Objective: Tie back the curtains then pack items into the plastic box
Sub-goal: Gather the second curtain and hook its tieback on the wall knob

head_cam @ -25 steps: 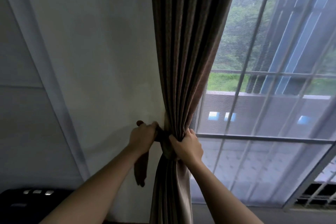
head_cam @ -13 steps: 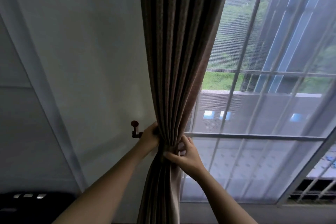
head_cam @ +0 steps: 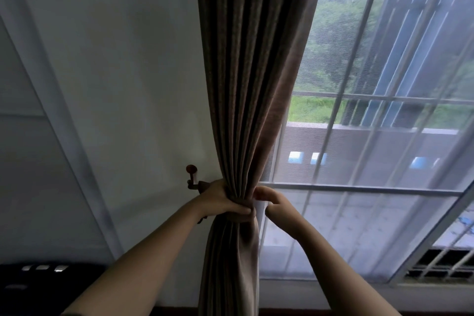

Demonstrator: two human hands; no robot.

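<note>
Curtain: A brown pleated curtain (head_cam: 246, 84) hangs down the middle of our view, between the white wall (head_cam: 123, 84) on the left and the window (head_cam: 369, 28) on the right. We see it drawn in to a narrow waist low down, and it spreads loose again below that.
Left hand: The left hand (head_cam: 220, 200) grips the curtain at the waist. Its fingers wrap round the gathered cloth from the wall side, and the thumb lies across the front.
Right hand: The right hand (head_cam: 278, 204) sits just beside the curtain's window-side edge, level with the left hand. Its fingers are curled with the tips turned toward the cloth. We cannot tell whether they pinch anything or touch the curtain.
Band: Just under the left thumb we see a darker band (head_cam: 243, 217) across the waist. We cannot tell whether it is a tie or a fold.
Hook: A small dark hook (head_cam: 193, 178) with a round knob on top stands out from the wall just left of the left hand, which hides its inner end.
Sheer: A thin white sheer (head_cam: 372, 226) hangs over the glass behind the right hand. A pale strip of it shows between the two hands.
Outside: Through the window we make out bars, green trees and a building.
Lower left: A black object (head_cam: 38, 282) with three small pale marks sits in the corner. We cannot tell what it is.
</note>
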